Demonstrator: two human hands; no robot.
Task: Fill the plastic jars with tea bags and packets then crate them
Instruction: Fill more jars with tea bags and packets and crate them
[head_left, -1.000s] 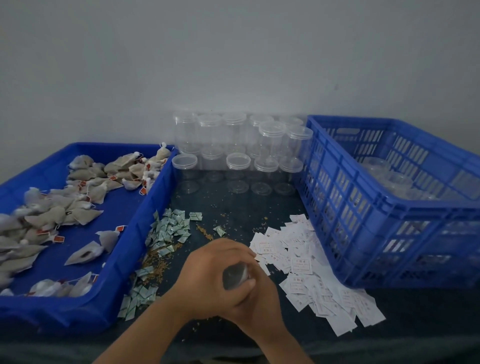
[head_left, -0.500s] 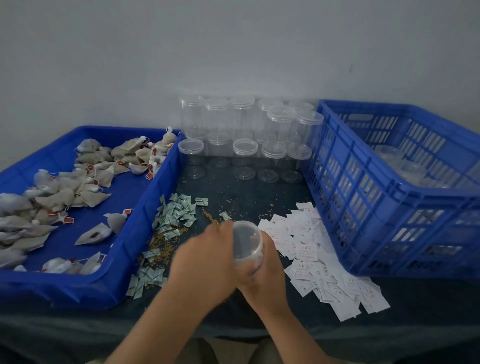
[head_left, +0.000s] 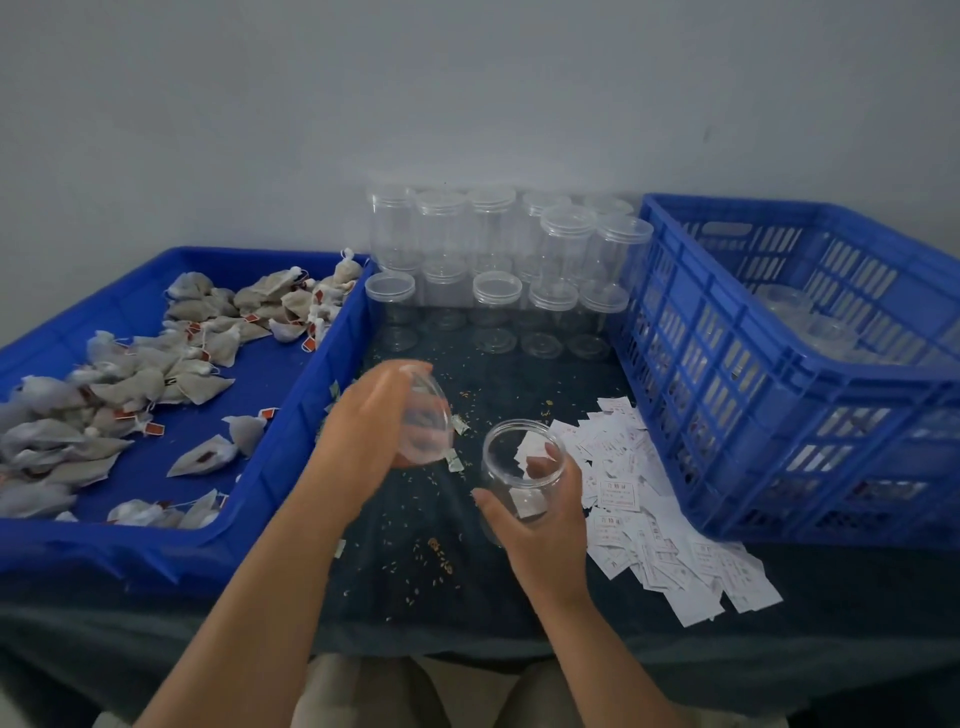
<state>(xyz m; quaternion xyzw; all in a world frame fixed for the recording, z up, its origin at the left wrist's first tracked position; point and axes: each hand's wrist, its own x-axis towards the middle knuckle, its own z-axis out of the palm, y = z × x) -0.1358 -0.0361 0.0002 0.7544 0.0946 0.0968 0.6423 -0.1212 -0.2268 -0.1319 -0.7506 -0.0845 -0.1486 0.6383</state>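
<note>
Head view: the right hand (head_left: 540, 519) grasps the jar (head_left: 506, 457) from the side, fingers wrapped round its lower wall, above the table (head_left: 467, 597) just beside the paper slips (head_left: 649, 525). The jar is clear plastic, upright and open at the top. White slips show through its wall, though I cannot tell if they are inside it. The left hand (head_left: 363, 436) grips the clear lid (head_left: 431, 415), tilted, just left of the jar. The tray (head_left: 270, 457) of tea bags (head_left: 130, 384) lies left and the crate (head_left: 753, 395) right.
</note>
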